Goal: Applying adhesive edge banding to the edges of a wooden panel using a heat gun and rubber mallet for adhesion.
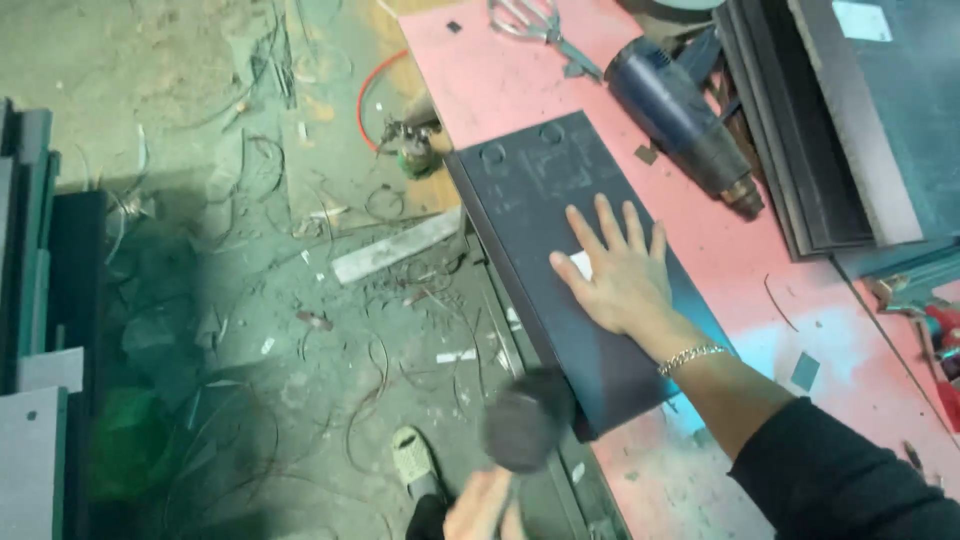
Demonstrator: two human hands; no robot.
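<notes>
My right hand lies flat, fingers spread, on a dark rectangular panel that sits along the left edge of a pink worktable. A small white piece shows by the thumb. The wrist has a chain bracelet and a black sleeve. At the bottom edge my left hand grips the handle of a mallet; its dark round head is motion-blurred beside the panel's near corner.
A dark blue heat gun and scissors lie on the table behind the panel. Stacked dark panels fill the right. The floor on the left holds wire scraps, a white strip and my shoe.
</notes>
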